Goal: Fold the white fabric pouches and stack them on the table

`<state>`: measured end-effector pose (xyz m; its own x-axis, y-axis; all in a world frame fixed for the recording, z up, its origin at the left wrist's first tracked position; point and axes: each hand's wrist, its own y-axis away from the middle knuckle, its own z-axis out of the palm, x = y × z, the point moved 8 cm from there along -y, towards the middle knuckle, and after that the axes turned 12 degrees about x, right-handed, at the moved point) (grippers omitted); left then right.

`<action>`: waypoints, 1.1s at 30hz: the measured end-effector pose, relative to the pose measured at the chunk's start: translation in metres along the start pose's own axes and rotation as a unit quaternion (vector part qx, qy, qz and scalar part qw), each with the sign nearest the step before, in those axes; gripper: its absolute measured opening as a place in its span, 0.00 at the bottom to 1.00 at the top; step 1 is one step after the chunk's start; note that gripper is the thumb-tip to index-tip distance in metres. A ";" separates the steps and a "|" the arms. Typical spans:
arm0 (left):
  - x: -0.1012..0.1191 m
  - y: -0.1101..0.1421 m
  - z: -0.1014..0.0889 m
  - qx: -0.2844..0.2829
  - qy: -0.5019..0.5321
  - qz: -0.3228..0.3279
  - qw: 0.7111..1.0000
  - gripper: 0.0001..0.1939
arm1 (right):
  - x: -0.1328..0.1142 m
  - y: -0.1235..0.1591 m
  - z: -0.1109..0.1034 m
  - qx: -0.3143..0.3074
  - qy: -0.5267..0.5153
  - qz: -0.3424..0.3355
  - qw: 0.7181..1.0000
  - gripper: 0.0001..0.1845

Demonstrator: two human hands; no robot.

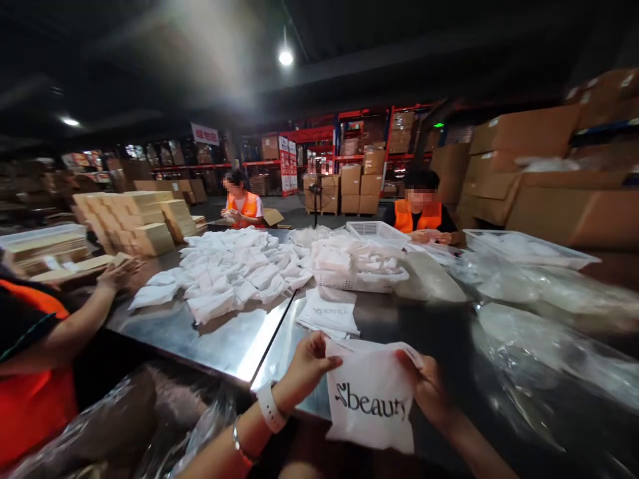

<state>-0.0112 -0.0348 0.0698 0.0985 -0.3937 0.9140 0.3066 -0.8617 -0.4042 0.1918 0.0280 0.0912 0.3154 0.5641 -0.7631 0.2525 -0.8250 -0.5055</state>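
A white printed pouch [370, 406] with dark lettering that reads "beauty" hangs upright between my hands at the table's near edge. My left hand [313, 362], with a white band and a bracelet at the wrist, pinches its upper left corner. At the upper right, my right hand [430, 389] grips the pouch, its thumb seen through or behind the thin material. Just beyond lies a small stack of similar white pouches [330, 311], flat on the metal table [272, 346]. What the pouch contains, if anything, cannot be made out.
A heap of white pouches [239, 266] spreads across the left. Behind the stack stands a filled white basket [359, 281]. Clear plastic bags [554, 346] cover the right side. Co-workers in orange vests sit around the table; one person's arm [84, 326] reaches toward cartons [144, 223] at left.
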 end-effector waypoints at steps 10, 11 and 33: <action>-0.026 0.044 -0.013 -0.187 -0.380 0.231 0.876 0.11 | 0.064 0.058 0.076 -0.258 0.105 -0.471 0.837 0.21; -0.028 0.049 -0.013 -0.197 -0.397 0.238 0.864 0.07 | 0.071 0.067 0.080 -0.248 0.115 -0.486 0.830 0.21; -0.077 0.072 -0.049 -0.207 -0.297 0.144 0.921 0.17 | 0.066 0.070 0.079 -0.161 -0.039 0.005 0.986 0.35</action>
<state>-0.0432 -0.0825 -0.0318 0.6568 -0.4871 0.5756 -0.1885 -0.8452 -0.5001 0.1579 0.0046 -0.0263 0.2515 0.5409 -0.8026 0.5304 -0.7707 -0.3532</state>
